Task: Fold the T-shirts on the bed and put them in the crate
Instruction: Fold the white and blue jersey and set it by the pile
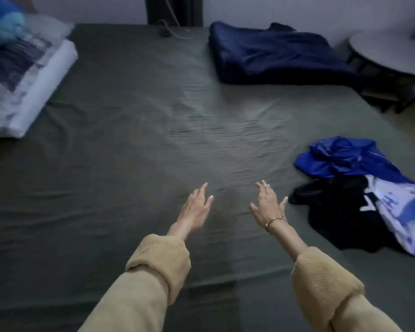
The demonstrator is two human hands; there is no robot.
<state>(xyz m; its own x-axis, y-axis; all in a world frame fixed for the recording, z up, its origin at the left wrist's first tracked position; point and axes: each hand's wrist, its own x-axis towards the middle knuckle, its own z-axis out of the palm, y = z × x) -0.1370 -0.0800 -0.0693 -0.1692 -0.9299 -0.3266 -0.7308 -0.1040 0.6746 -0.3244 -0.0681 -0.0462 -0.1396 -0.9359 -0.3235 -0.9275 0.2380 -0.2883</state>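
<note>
We hold our left hand (pixel 197 207) and right hand (pixel 268 204) above the bed (pixel 130 164), fingers straight and spread; each grip holds nothing. To the right of the right grip lies the pile of T-shirts (pixel 359 188), blue, black and white, unfolded; the frame edge cuts its right part. Far ahead of the grips lies a dark blue blanket (pixel 273 53). Far left, a white bundle (pixel 17 87) is blurred; we cannot tell what it is.
</note>
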